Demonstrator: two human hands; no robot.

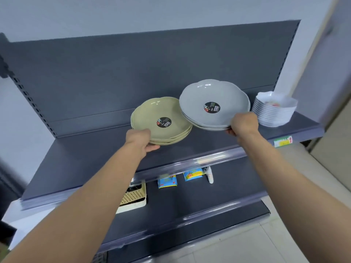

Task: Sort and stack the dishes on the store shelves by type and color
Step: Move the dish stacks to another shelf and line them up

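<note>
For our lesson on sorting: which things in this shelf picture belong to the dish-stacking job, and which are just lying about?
Job: stack of beige scalloped plastic plates, in the left hand; stack of grey scalloped plastic plates, in the right hand; stack of white scalloped bowls.
Lying about: cream perforated basket; blue-and-yellow packets; white tube.

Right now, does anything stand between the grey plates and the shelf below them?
Nothing visible. The shelf under the grey plates looks bare; only the green plates sit close at their left edge.

Price tag (283, 141): blurred, unreadable.
Basket (133, 198): partly behind left forearm (91, 196) and upper shelf (95, 158).
Plate stickers (164, 122): print too small.
</note>
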